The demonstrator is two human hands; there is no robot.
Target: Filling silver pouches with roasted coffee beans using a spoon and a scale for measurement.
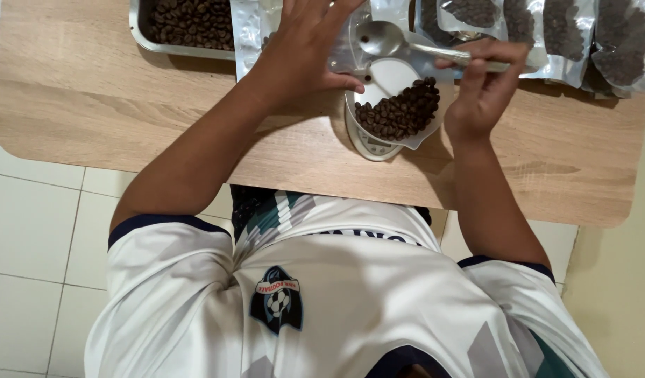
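**Coffee beans in a white dish on a scale, spoon held above**

The right hand (480, 87) is clenched around the handle of a metal spoon (380, 38), pinching it between thumb and fingers. The spoon lies nearly level, its empty bowl pointing toward the person's left and hovering just above the far edge of a white dish (389, 73). The dish sits on a small pale kitchen scale (370, 145), whose display end sticks out from under the dish toward the person. A heap of dark roasted coffee beans (401, 112) fills the near and right part of the dish; the far left part of the dish is bare white.

The left hand (301, 52) is spread flat, fingers extended away from the person, its grip released and pressing down on a silvery foil pouch (247, 31) that lies just left of the dish. The thumb reaches toward the dish's left rim and seems to touch it, though that is hard to tell for sure.

All of this stands on a light wood-grain tabletop (91, 105). At the far left edge a metal tray (142, 38) holds more loose beans. Along the far right edge lies a row of clear-fronted filled pouches (581, 42), each showing dark beans inside, well apart from the tray and just beyond the right hand.

The person wears a white sports jersey (336, 301) with dark trimmed sleeves, above a pale tiled floor (29, 238).
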